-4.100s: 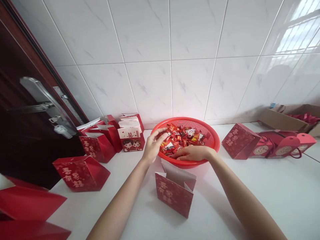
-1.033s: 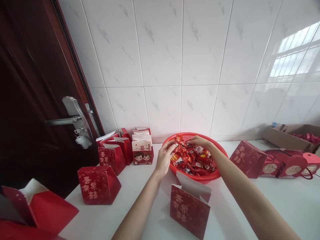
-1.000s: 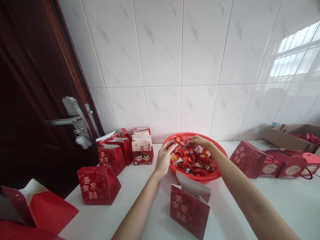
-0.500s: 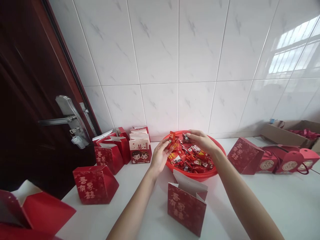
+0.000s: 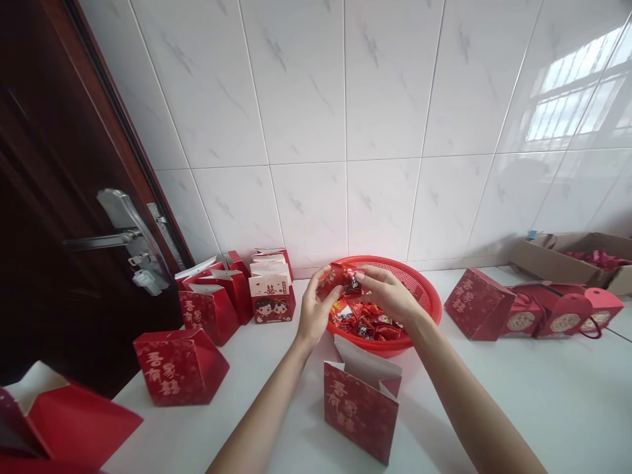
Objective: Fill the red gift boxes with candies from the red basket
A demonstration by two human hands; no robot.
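Note:
My left hand [image 5: 316, 306] is closed on red wrapped candies [image 5: 332, 278] above the left side of a red plastic basket [image 5: 428, 294]. Close beside it, my right hand [image 5: 390, 293] pinches a dark and red wrapped candy [image 5: 353, 282] between thumb and fingers. Below both hands, many wrapped candies [image 5: 375, 324] lie in the basket, partly hidden by the right hand. In front of the basket stands a red gift box [image 5: 360, 411] with gold characters, its white-lined top open.
Several red gift boxes [image 5: 180, 368] stand on the white table at left, near a dark door [image 5: 49, 197] with a handle. A box with cartoon figures [image 5: 272, 306] is by the tiled wall. At right are red boxes [image 5: 548, 313] and a cardboard box [image 5: 548, 260].
My right hand has moved left from the basket's back with a candy, and the two hands are now close together. The view has shifted slightly to the right.

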